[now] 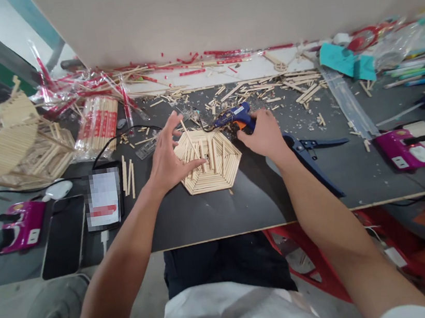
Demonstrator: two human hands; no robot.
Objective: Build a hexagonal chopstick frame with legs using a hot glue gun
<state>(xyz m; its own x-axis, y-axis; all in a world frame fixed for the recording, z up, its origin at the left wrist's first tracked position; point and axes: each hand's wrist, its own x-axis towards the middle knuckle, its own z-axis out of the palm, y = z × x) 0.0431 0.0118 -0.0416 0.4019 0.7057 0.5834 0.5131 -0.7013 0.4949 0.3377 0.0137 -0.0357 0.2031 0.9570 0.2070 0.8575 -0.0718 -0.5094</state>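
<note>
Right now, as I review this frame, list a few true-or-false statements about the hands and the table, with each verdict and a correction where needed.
1. The right hand is on the blue glue gun. True.
2. The left hand is on a phone. False: it is at the stick panel.
3. The blue-handled cutters lie to the right of the stick panel. True.
4. Both magenta power blocks are left of the stick panel. False: there is a left block and a right block, one on each side.
5. The wrapped stick bundle lies left of the stick panel. True.
</note>
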